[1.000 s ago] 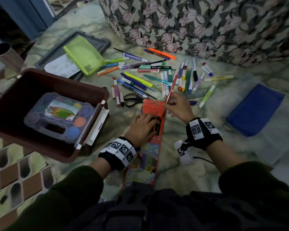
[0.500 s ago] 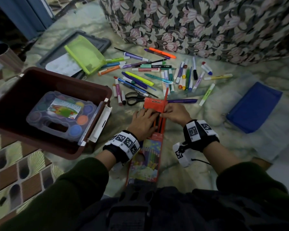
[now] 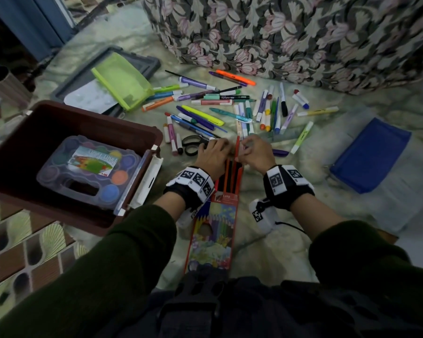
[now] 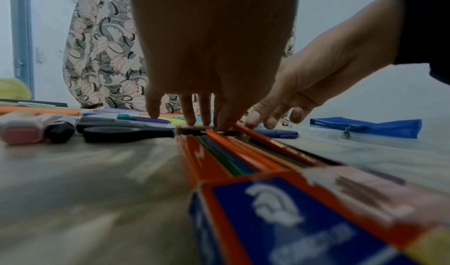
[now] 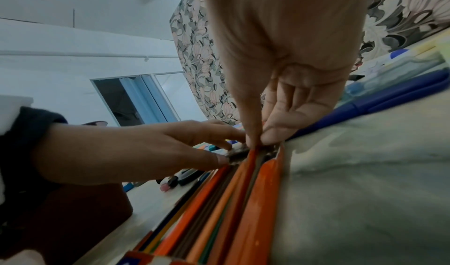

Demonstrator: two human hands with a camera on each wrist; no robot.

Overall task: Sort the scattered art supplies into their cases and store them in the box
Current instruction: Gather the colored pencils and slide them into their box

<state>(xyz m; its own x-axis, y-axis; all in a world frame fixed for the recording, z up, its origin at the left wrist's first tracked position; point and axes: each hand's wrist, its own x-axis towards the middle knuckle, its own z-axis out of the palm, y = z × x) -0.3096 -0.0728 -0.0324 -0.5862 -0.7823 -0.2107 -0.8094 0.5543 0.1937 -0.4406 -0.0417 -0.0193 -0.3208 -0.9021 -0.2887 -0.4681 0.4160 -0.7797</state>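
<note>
Head view shows me both hands at the far, open end of the coloured pencil case [image 3: 217, 230], which lies flat on the pale cloth [image 3: 266, 252] in front of me with its printed end nearest my body. My left hand [image 3: 214, 156] rests over the left side of that opening, fingers stretched forward and relaxed, their tips touching the flap; it grips nothing. My right hand [image 3: 255, 154] pinches a red pencil [image 3: 237, 148] between thumb and forefinger, and the pencil lies partly inside the case among the others. The scattered markers and pens [image 3: 230, 111] lie beyond the hands, with black scissors [image 3: 192, 145] just beside the left fingers. The brown box [image 3: 122, 130] is at my left and holds a paint set [image 3: 88, 172]. A blue pouch [image 3: 369, 154] is at the right, a green pouch [image 3: 122, 81] further back.
</note>
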